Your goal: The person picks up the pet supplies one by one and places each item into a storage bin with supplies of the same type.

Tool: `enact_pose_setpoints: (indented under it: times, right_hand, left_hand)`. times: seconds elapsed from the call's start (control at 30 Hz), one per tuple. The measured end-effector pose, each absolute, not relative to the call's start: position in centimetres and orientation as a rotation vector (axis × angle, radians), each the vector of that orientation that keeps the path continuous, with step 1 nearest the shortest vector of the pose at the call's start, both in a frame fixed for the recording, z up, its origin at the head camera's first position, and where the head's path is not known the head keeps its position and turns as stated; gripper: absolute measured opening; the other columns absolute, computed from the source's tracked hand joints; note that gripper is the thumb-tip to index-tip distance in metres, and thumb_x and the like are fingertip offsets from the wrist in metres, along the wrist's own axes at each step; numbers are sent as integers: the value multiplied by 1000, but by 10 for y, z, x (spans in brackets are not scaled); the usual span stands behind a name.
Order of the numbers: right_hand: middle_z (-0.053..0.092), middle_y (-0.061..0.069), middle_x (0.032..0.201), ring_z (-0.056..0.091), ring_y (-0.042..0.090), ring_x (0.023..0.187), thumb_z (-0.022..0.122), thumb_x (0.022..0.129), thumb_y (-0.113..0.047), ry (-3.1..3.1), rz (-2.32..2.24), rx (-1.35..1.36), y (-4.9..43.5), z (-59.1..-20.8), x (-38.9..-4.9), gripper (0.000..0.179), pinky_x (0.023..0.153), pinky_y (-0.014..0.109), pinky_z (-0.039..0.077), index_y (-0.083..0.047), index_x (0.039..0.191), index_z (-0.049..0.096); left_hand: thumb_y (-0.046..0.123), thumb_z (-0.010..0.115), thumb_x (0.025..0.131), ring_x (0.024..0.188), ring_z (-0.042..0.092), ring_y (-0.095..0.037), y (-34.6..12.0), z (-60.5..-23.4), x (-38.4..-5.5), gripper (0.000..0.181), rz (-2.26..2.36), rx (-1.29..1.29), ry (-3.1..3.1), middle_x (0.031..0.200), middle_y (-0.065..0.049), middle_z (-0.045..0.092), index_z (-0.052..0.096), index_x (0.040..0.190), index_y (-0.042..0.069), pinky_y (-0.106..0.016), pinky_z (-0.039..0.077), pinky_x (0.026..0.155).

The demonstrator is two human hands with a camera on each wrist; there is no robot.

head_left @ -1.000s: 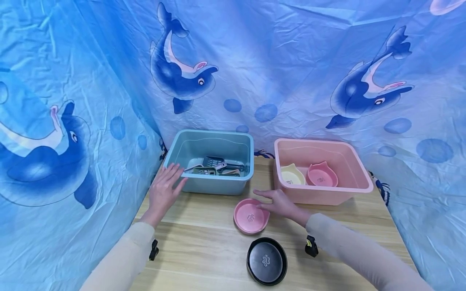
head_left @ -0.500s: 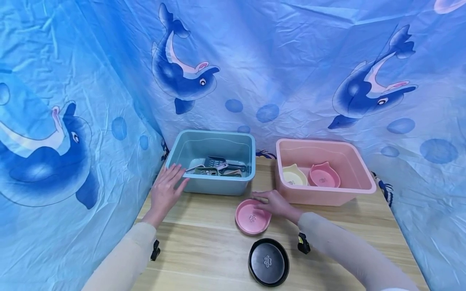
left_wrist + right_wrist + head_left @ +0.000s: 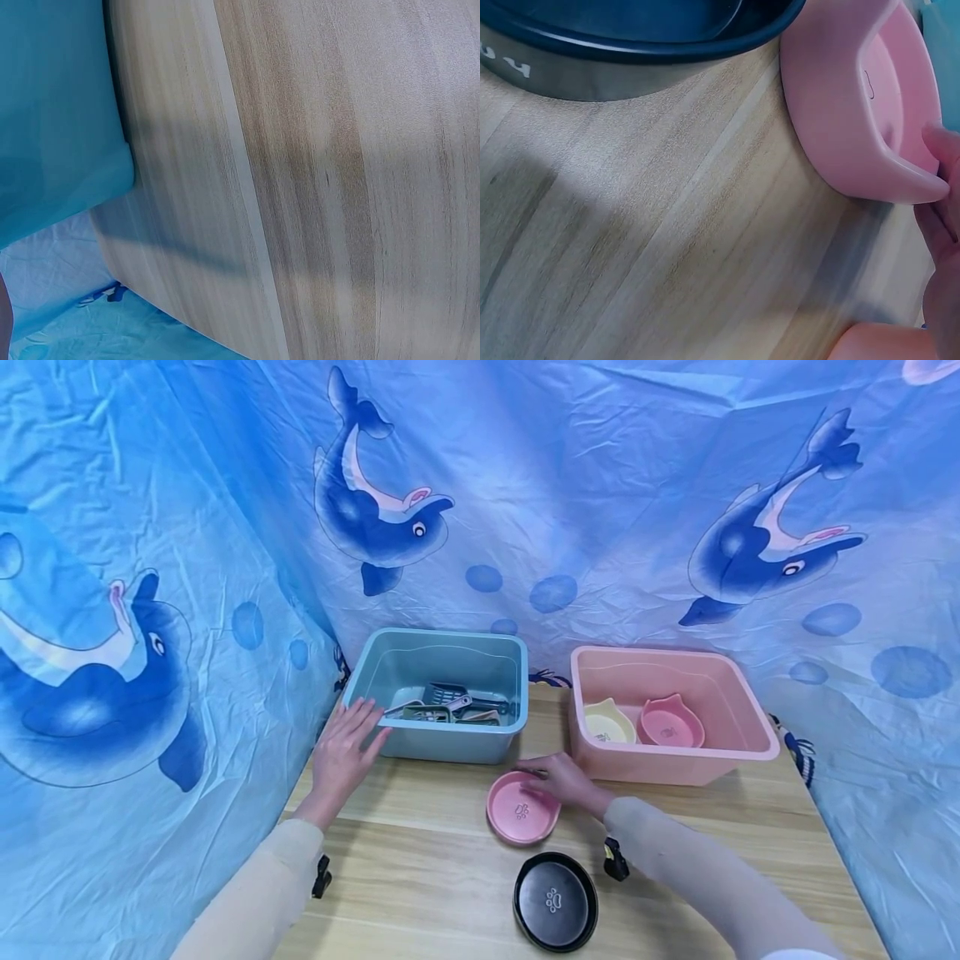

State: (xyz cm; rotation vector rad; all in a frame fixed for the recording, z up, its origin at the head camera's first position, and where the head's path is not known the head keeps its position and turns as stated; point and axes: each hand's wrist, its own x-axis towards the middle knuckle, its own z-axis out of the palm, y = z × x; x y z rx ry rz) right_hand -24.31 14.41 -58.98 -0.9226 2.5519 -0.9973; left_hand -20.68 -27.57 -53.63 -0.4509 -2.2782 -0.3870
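Note:
A round pink pet bowl (image 3: 522, 808) with a paw print inside sits on the wooden table. My right hand (image 3: 564, 779) pinches its far right rim; in the right wrist view the thumb (image 3: 939, 142) is inside the rim and fingers are outside it. My left hand (image 3: 343, 752) lies with fingers extended at the near left corner of a blue bin (image 3: 442, 747). Scoops (image 3: 448, 693) and other small tools lie inside that bin. Nearer to me is a black pet bowl (image 3: 555, 902), also marked with a paw print.
At the back right stands a pink bin (image 3: 675, 768) with a cream bowl (image 3: 609, 723) and a pink cat-eared bowl (image 3: 671, 722) inside. Blue dolphin-print curtains (image 3: 495, 460) hang behind and beside the table (image 3: 405, 860).
My right hand has shifted slightly left and its fingers have drawn in onto the pink bowl's rim. The left hand stays at the blue bin. The view has turned slightly.

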Motion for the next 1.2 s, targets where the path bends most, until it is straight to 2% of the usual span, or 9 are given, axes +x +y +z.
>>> enact_pose_setpoints:
  times: [0.37,0.63,0.7,0.77,0.87,0.97,1.03,1.1,1.2]
  right_hand:
    - [76,9,130,75,25,118,78,99,-12,2572,-963,-965,141,-592,-245,39,99,40,63,-5,137,72]
    - [76,10,129,74,26,119,75,99,-7,2582,-927,-982,138,-590,-245,34,100,41,62,-5,134,73]
    - [77,10,129,74,27,119,74,100,-5,2582,-919,-987,138,-589,-245,33,100,41,62,-5,133,73]
    - [77,9,128,74,27,119,74,100,-4,2577,-917,-987,137,-588,-245,33,100,41,62,-5,133,74]
    - [77,9,127,75,26,119,73,100,-4,2573,-902,-992,137,-588,-246,32,101,40,62,-5,132,74]
    - [77,8,127,75,25,119,73,100,-4,2573,-888,-998,136,-589,-246,32,100,38,62,-5,132,74]
    - [78,8,126,75,26,119,73,100,-3,2578,-883,-1004,135,-589,-246,32,100,39,62,-5,132,74]
    - [78,9,126,75,27,119,73,99,-1,2579,-893,-1004,135,-589,-246,32,100,39,62,-5,131,75]
    - [78,10,124,75,29,118,73,98,1,2582,-915,-1010,135,-588,-243,31,100,42,62,-3,129,75]
  left_hand:
    - [26,85,89,127,68,-42,-275,-534,-206,47,-375,-447,-2286,134,-19,72,76,130,5,-61,49,115]
    - [24,87,86,126,69,-41,-274,-535,-207,48,-391,-441,-2265,133,-18,73,77,129,5,-62,50,113]
    - [34,80,96,127,69,-40,-274,-535,-207,43,-390,-439,-2267,133,-17,73,77,129,6,-62,50,113]
    - [46,67,105,127,68,-40,-274,-536,-207,48,-390,-434,-2273,134,-17,73,76,129,6,-61,50,114]
    - [55,54,110,128,68,-40,-274,-536,-206,57,-388,-429,-2282,134,-17,73,76,130,6,-61,49,114]
    - [42,72,103,128,68,-40,-275,-535,-205,46,-393,-434,-2277,135,-17,72,76,130,6,-62,49,114]
    - [29,83,92,128,68,-41,-275,-535,-205,45,-390,-442,-2275,134,-18,72,76,130,6,-63,49,114]
    - [21,89,84,128,67,-42,-275,-535,-206,52,-386,-445,-2274,134,-19,72,75,131,5,-64,49,113]
    - [20,90,82,127,68,-43,-275,-535,-206,53,-379,-449,-2269,134,-20,72,75,131,5,-64,50,113]
